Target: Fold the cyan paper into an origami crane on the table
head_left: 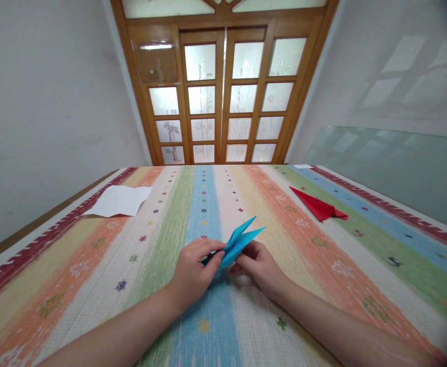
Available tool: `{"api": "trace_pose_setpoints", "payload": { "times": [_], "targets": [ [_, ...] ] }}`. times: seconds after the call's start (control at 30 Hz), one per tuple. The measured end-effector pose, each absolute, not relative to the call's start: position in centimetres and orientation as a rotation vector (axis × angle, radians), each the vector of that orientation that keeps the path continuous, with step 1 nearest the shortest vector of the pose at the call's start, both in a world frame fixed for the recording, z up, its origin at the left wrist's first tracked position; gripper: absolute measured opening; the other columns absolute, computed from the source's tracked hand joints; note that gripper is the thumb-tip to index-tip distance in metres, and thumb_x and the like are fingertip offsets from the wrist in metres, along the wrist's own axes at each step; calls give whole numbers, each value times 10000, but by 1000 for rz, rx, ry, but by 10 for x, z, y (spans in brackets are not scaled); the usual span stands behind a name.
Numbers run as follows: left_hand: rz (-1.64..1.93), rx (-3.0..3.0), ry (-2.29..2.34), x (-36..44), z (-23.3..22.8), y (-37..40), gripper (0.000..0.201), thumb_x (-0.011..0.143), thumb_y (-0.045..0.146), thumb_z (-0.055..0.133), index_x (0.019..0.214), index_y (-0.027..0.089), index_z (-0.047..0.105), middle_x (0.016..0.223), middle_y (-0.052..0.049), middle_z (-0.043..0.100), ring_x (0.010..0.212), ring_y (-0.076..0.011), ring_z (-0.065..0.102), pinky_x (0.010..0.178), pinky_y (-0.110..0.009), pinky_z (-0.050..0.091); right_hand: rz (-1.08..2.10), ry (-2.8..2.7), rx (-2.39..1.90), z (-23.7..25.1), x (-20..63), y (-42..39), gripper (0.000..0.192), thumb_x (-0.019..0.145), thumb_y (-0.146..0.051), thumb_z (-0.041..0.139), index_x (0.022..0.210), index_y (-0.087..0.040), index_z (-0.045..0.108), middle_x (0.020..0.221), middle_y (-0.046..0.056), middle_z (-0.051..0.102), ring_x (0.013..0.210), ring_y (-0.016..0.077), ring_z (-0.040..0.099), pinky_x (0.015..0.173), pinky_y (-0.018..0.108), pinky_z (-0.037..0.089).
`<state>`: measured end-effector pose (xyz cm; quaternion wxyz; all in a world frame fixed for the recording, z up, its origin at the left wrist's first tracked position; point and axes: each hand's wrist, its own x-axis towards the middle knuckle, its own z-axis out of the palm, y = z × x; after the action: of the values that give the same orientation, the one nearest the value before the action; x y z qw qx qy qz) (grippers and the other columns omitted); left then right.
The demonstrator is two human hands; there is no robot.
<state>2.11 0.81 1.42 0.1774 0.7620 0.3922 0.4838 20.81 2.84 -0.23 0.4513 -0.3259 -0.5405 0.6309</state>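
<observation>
Currently both hands, left (193, 270) and right (259, 267), closed in pinch on blue folded paper (239, 243), near counter's (93, 285) front edge.

arms: bare, no sleeves | left hand (191, 271); right hand (259, 268): ungloved

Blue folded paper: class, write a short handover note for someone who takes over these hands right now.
Left hand: pinching the blue folded paper at its near end.
Right hand: gripping the same piece from the other side.
Place: held just above the striped cloth, two points aimed away.
Done: the paper already carries several folds; a red folded piece lies far right.
Left: a white sheet lies flat, far left.
</observation>
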Motion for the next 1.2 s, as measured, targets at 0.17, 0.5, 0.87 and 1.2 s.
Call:
{"api": "trace_pose_setpoints", "payload": {
  "times": [0.17, 0.5, 0.87, 1.2],
  "targets": [
    [1453, 2341, 961, 18, 17, 10, 190, 911, 148, 632, 1045, 236, 735, 990, -49, 767, 935, -197, 683, 909, -380, 518, 1581, -1336, -724, -7, 210, 27, 160, 759, -241, 715, 917, -220, 732, 886, 41, 709, 768, 183, 663, 672, 318, 591],
    [1416, 2423, 996, 18, 14, 15, 206, 916, 160, 618, 1081, 210, 731, 996, -84, 720, 961, -219, 619, 874, -392, 499, 1609, -1297, -759, -12, 206, 25, 275, 778, -357, 782, 984, -220, 664, 905, 32, 684, 702, 154, 639, 627, 288, 566],
    [1356, 2340, 973, 20, 14, 13, 206, 908, 123, 580, 1039, 224, 704, 966, -55, 736, 944, -213, 634, 907, -401, 482, 1523, -1270, -891, -11, 204, 26, 162, 725, -289, 746, 831, -200, 662, 790, 13, 663, 606, 156, 624, 593, 310, 543],
    [1388, 2374, 962, 19, 9, 14, 246, 887, 84, 586, 1033, 213, 735, 1124, -94, 692, 1061, -223, 628, 931, -399, 516, 1524, -1297, -897, -17, 209, 28, 257, 719, -419, 796, 804, -204, 685, 836, 32, 654, 710, 175, 611, 656, 338, 553]
  ]
}}
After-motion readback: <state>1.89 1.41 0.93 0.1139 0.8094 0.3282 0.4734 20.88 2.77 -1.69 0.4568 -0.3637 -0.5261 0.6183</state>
